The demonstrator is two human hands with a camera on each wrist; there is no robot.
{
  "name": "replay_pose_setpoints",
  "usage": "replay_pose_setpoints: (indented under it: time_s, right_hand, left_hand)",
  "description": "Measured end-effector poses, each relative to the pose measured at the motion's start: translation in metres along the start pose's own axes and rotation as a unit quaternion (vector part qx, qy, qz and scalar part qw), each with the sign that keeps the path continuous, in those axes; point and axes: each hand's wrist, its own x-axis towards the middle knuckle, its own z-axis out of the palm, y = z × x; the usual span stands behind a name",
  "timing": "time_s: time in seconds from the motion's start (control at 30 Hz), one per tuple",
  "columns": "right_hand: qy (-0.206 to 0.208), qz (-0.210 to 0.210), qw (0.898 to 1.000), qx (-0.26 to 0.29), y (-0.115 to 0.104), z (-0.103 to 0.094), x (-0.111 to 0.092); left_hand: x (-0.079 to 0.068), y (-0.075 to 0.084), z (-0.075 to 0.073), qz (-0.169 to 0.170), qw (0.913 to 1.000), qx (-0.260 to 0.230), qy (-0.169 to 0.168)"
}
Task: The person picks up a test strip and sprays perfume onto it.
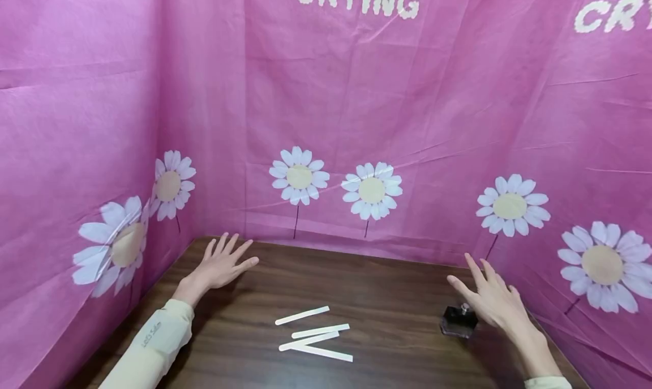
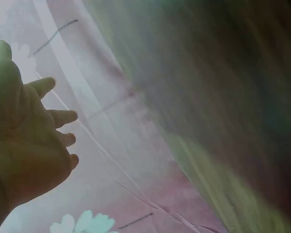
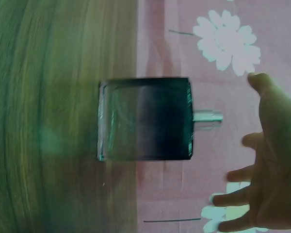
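Right hand (image 1: 496,303) and left hand (image 1: 220,269) spread

Nearest: four sticks (image 1: 321,330) on table (image 1: 229,332), lower two touching. Bottle (image 1: 458,324) stands upright, just beside right hand. Left hand near table's far edge; pink curtain (image 1: 331,94) behind.

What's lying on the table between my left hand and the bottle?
Four white sticks lie on the table between your left hand and the bottle, a little nearer you than the straight line joining them. The head view shows this.
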Motion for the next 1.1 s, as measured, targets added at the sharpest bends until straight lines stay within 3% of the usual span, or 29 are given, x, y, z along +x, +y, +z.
replay_pose_setpoints:
  time_s: [0.27, 0.5, 0.8, 0.93, 1.1]
  right_hand:
    - [-0.077, 0.044, 0.996, 0.014, -0.015, -0.004, 0.002]
    - [-0.107, 0.055, 0.993, 0.012, -0.022, 0.002, 0.001]
    - [-0.117, 0.034, 0.992, 0.016, -0.027, 0.007, 0.001]
    - [-0.123, 0.021, 0.992, 0.023, -0.026, 0.012, -0.002]
    - [-0.103, -0.020, 0.993, 0.053, -0.028, 0.016, 0.002]
  left_hand:
    - [0.003, 0.022, -0.002, 0.058, 0.9965, -0.015, -0.058]
    - [0.004, 0.040, 0.002, 0.060, 0.9949, -0.033, -0.074]
    - [0.008, 0.062, 0.010, 0.072, 0.9940, -0.006, -0.082]
    - [0.002, 0.075, 0.019, 0.073, 0.9922, 0.004, -0.100]
    - [-0.004, 0.090, 0.023, 0.085, 0.9899, 0.011, -0.113]
